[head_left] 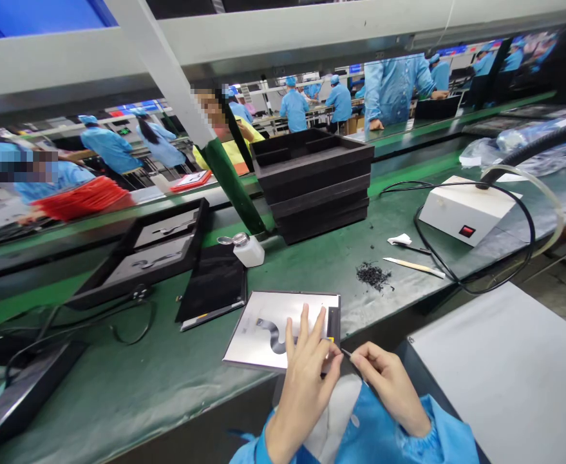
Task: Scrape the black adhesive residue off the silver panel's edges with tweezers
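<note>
A flat display panel with a silvery back and a curved grey ribbon cable lies at the bench's front edge. My left hand rests over its right part, several fingers spread on the back. Its thumb and index finger come together at the panel's near right corner. Just right of that corner, my right hand is closed around a thin dark pointed tool, its tip close to the panel's edge. Most of the tool is hidden by the fingers.
Behind the panel lie a dark screen and a white pump bottle. Black trays stand stacked at the back. Black scraps, a pale stick tool and a white box with cable are right. Co-workers sit beyond.
</note>
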A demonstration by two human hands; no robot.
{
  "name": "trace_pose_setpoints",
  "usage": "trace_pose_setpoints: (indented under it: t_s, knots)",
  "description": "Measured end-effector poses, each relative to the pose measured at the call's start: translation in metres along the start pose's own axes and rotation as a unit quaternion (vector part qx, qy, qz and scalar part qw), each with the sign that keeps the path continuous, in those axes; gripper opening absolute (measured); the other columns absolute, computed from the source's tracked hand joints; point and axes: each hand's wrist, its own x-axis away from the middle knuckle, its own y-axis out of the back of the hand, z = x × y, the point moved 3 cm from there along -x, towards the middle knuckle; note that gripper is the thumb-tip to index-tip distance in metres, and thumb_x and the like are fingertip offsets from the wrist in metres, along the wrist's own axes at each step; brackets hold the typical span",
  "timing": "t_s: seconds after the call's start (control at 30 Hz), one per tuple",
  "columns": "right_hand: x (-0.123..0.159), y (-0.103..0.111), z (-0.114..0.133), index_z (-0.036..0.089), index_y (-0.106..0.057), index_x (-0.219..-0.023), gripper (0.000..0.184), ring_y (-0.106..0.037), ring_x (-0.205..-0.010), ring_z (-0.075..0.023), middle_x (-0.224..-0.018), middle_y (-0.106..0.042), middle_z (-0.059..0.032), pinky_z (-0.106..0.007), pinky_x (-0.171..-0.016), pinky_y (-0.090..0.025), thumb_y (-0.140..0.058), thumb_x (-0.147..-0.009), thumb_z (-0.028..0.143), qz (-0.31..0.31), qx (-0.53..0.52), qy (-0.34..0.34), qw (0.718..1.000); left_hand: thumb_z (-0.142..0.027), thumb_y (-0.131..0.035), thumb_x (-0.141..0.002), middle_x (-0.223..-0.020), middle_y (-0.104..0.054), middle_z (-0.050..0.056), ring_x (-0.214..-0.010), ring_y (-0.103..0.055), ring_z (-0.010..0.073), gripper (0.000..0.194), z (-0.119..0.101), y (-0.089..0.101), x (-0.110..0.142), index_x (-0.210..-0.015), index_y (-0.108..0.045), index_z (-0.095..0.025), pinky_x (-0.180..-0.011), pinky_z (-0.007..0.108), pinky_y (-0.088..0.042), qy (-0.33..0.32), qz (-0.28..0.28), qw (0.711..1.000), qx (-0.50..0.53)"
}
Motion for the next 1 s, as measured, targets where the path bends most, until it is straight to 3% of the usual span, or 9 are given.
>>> trace_pose_setpoints:
  t_s: [0.17, 0.3, 0.4, 0.47, 0.53, 0.67, 0.8, 0.9, 1.0]
  knots:
    - [-0.002, -0.002, 0.01, 0.019, -0.057, -0.071, 0.037, -0.045, -0.059, -0.0151, -0.064, -0.051, 0.0018, -0.028, -0.056, -0.031, -0.051, -0.091, 0.05, 0.034, 0.092, 0.033, 0.995, -0.007, -0.043, -0.095, -0.157, -0.035, 0.013, -0.15, -0.011, 0.0359, 0.019, -0.003, 0.009, -0.004, -0.085, -0.056, -0.018, -0.113, 0.071, -0.014, -0.038, 0.009, 0.999, -0.038]
    - [-0.007, 0.004, 0.019, 0.019, -0.06, -0.069, 0.033, -0.046, -0.06, -0.0149, -0.062, -0.053, 0.002, -0.028, -0.058, -0.03, -0.056, -0.09, 0.044, 0.075, 0.111, 0.056, 0.989, -0.01, -0.043, -0.097, -0.155, -0.039, 0.012, -0.15, -0.011, 0.0348, 0.02, 0.01, 0.007, -0.01, -0.084, -0.056, -0.019, -0.113, 0.072, -0.015, -0.035, 0.066, 0.997, -0.005]
    - [-0.015, 0.007, 0.015, 0.018, -0.061, -0.066, 0.037, -0.042, -0.055, -0.0124, -0.057, -0.05, 0.0037, -0.027, -0.054, -0.027, -0.068, -0.082, 0.051, 0.121, 0.007, 0.007, 0.993, -0.013, -0.046, -0.098, -0.153, -0.042, 0.011, -0.15, -0.014, 0.0349, 0.019, 0.023, 0.0, -0.012, -0.083, -0.057, -0.019, -0.11, 0.071, -0.025, -0.022, 0.132, 0.99, 0.043]
    - [-0.018, 0.005, 0.007, 0.018, -0.06, -0.066, 0.046, -0.037, -0.05, -0.0101, -0.053, -0.047, 0.0054, -0.025, -0.049, -0.024, -0.074, -0.072, 0.061, 0.144, -0.078, -0.041, 0.986, -0.015, -0.045, -0.099, -0.154, -0.04, 0.012, -0.149, -0.014, 0.036, 0.019, 0.027, -0.003, -0.01, -0.084, -0.056, -0.02, -0.108, 0.072, -0.028, -0.02, 0.147, 0.988, 0.051]
    - [-0.019, -0.001, -0.002, 0.018, -0.057, -0.067, 0.054, -0.03, -0.045, -0.0078, -0.049, -0.044, 0.0076, -0.024, -0.045, -0.019, -0.073, -0.067, 0.07, 0.147, -0.123, -0.069, 0.979, -0.013, -0.042, -0.099, -0.156, -0.037, 0.013, -0.15, -0.013, 0.0362, 0.02, 0.026, -0.004, -0.006, -0.085, -0.056, -0.019, -0.107, 0.073, -0.028, -0.029, 0.13, 0.99, 0.036]
    - [-0.012, -0.015, -0.015, 0.02, -0.053, -0.071, 0.06, -0.016, -0.04, -0.0047, -0.048, -0.037, 0.0112, -0.023, -0.041, -0.011, -0.065, -0.067, 0.078, 0.124, -0.162, -0.102, 0.974, -0.006, -0.038, -0.096, -0.158, -0.031, 0.015, -0.151, -0.006, 0.0347, 0.022, 0.01, -0.003, 0.004, -0.087, -0.054, -0.017, -0.111, 0.071, -0.023, -0.07, 0.052, 0.996, -0.035]
    - [-0.001, -0.017, -0.014, 0.021, -0.048, -0.067, 0.059, -0.02, -0.04, -0.0042, -0.05, -0.038, 0.0102, -0.023, -0.041, -0.014, -0.064, -0.071, 0.077, 0.099, -0.163, -0.107, 0.976, -0.001, -0.037, -0.094, -0.158, -0.031, 0.017, -0.151, -0.01, 0.0345, 0.024, -0.004, -0.001, 0.002, -0.082, -0.052, -0.016, -0.115, 0.07, -0.009, -0.12, 0.011, 0.989, -0.085]
    - [0.003, -0.01, -0.007, 0.021, -0.045, -0.064, 0.057, -0.03, -0.041, -0.0064, -0.05, -0.043, 0.0078, -0.023, -0.043, -0.022, -0.056, -0.08, 0.075, 0.09, -0.083, -0.064, 0.99, -0.001, -0.036, -0.095, -0.157, -0.032, 0.018, -0.151, -0.01, 0.0337, 0.025, -0.004, 0.001, -0.009, -0.083, -0.052, -0.016, -0.115, 0.07, -0.009, -0.145, 0.04, 0.986, -0.068]
    - [0.004, -0.004, -0.003, 0.022, -0.046, -0.067, 0.053, -0.035, -0.042, -0.0084, -0.048, -0.047, 0.0067, -0.024, -0.047, -0.028, -0.046, -0.09, 0.069, 0.106, -0.012, -0.028, 0.994, -0.005, -0.038, -0.096, -0.159, -0.03, 0.015, -0.151, -0.008, 0.033, 0.023, 0.005, 0.002, -0.019, -0.085, -0.054, -0.017, -0.115, 0.068, -0.017, -0.125, 0.106, 0.986, -0.019]
